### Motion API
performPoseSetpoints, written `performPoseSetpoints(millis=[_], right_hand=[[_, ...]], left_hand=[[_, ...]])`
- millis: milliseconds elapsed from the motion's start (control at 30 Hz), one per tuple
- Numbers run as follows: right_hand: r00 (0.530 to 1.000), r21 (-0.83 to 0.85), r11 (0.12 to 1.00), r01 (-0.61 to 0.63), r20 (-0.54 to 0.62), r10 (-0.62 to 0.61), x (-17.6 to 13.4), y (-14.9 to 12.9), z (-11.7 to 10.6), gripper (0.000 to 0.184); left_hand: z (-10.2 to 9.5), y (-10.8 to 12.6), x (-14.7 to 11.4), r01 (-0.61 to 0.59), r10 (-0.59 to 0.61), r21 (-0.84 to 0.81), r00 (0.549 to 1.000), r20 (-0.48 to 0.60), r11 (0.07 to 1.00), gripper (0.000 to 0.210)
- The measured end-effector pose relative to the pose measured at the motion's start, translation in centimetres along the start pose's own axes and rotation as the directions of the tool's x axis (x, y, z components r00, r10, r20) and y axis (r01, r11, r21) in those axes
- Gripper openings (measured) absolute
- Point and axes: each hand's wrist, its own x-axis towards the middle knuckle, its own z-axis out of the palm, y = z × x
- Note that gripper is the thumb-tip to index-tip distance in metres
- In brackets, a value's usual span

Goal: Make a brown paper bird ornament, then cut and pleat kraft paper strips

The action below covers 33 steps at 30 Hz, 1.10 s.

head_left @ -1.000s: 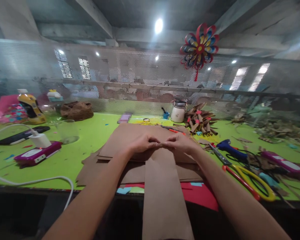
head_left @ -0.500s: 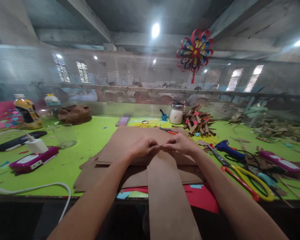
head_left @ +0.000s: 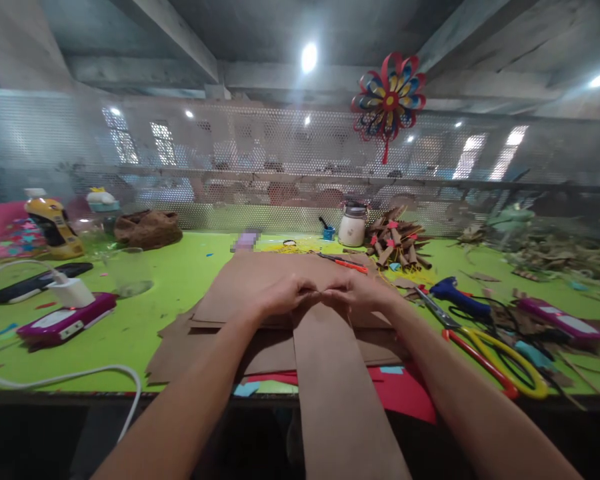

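Head view: both hands' fingers [head_left: 307, 291] pinched on the brown paper strip [head_left: 337, 387].

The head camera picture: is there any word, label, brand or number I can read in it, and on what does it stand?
None can be read.
Yellow bottle: dark label, too blurred to read.
Small purple thing at the back of the green table: blurred out.
White jar: no print shows.
Brown paper strip pinched by the left hand and right hand: plain.
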Motion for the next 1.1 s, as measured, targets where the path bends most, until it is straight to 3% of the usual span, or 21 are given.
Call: performPoseSetpoints(millis=[267, 700, 967, 1100], right_hand=[[0.997, 0.046, 0.996, -0.074, -0.019, 0.075, 0.0, 0.6, -0.4, 0.043], [0.967, 0.364, 0.915, -0.172, 0.241, 0.086, -0.6, 0.9, -1.4, 0.043], [0.975, 0.516, 0.833, -0.199, 0.188, 0.117, -0.8, 2.0, -1.6, 0.037], [0.99, 0.74, 0.67, -0.06, -0.043, 0.137, -0.7, 2.2, -1.6, 0.037]], left_hand=[[-0.4, -1.2, -0.2, 0.11, -0.074, -0.213, 0.983, 0.17, 0.971, 0.037], [-1.4, -0.5, -0.4, 0.247, -0.104, -0.425, 0.938, 0.332, 0.871, 0.04], [-1.4, -1.8, -0.4, 0.24, -0.145, -0.488, 0.964, 0.225, 0.839, 0.035], [-1.8, -1.6, -0.8, 0.239, -0.161, -0.555, 0.969, 0.186, 0.796, 0.032]])
